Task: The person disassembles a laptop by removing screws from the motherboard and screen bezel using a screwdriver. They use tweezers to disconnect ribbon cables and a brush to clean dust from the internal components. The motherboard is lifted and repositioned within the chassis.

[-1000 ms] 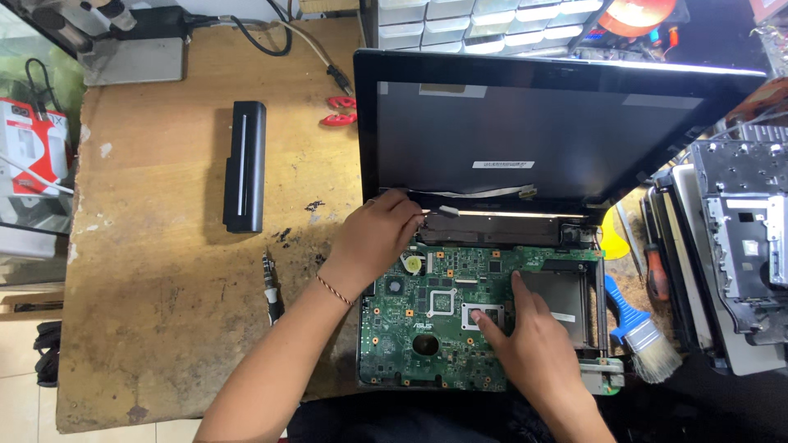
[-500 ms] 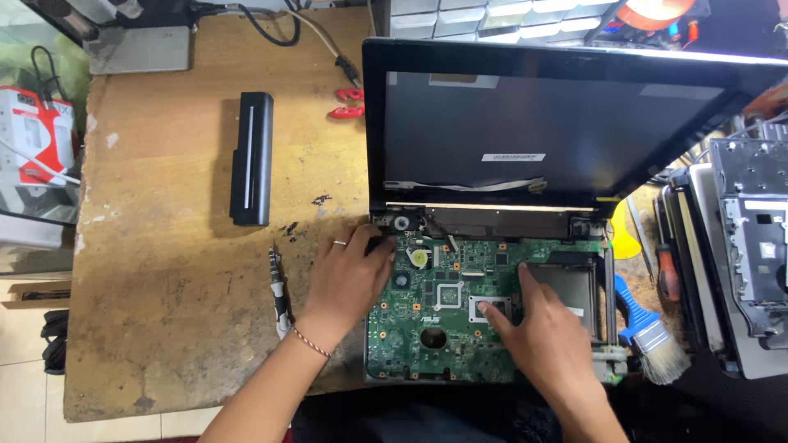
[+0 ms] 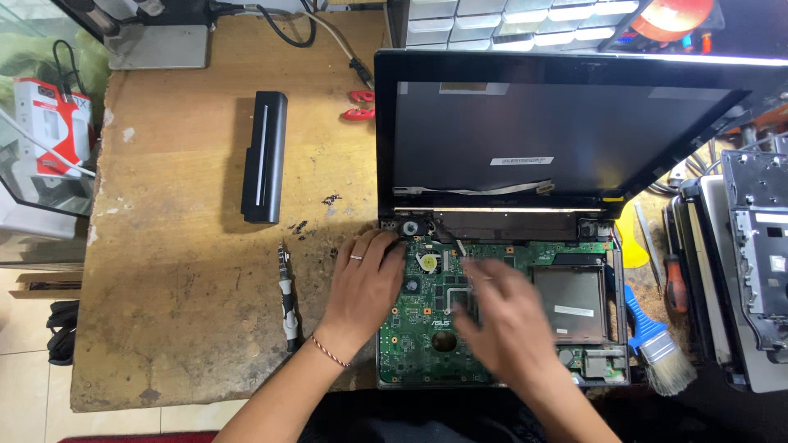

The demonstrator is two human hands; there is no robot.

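- The opened laptop sits at the right side of the worn wooden workbench, its dark screen tilted back and the base stripped of its cover.
- The green motherboard lies exposed in the base, near the bench's front edge, with a silver drive bay to its right.
- The left hand rests flat on the board's left edge, fingers spread and pointing toward the hinge; it pinches nothing. A ring shows on one finger and a thin cord bracelet on the wrist.
- The right hand hovers over the middle of the board and is blurred; whether its fingers are pinching anything cannot be told.
- A screwdriver lies on the bench just left of the left hand.
- A black battery pack lies farther back, well apart from the laptop.
- A blue-handled brush lies just right of the base.
- Red-handled pliers rest near the screen's top left corner.
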